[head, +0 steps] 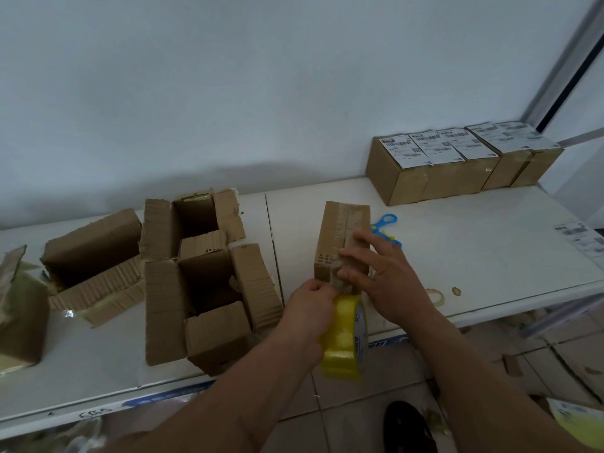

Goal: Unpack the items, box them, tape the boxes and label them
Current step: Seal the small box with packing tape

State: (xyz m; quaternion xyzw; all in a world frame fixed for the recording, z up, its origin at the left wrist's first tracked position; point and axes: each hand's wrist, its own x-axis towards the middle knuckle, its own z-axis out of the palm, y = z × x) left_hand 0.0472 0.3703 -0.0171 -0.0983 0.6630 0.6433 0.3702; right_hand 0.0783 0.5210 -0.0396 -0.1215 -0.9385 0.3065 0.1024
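Observation:
A small closed cardboard box (333,237) lies on the white table (474,243), with clear tape running along its top seam. My right hand (376,273) lies on the near end of the box, fingers spread and pressing the tape down. My left hand (309,307) grips a yellow tape roll (343,338) just below the box's near edge, fingers pinching at the tape where it leaves the box. The roll hangs over the table's front edge.
Blue scissors (385,223) lie right behind the box. Several taped, labelled boxes (457,165) stand at the back right. Open empty boxes (199,276) crowd the left half. Loose labels (581,237) lie at the right edge. A dark shoe (408,426) is on the floor.

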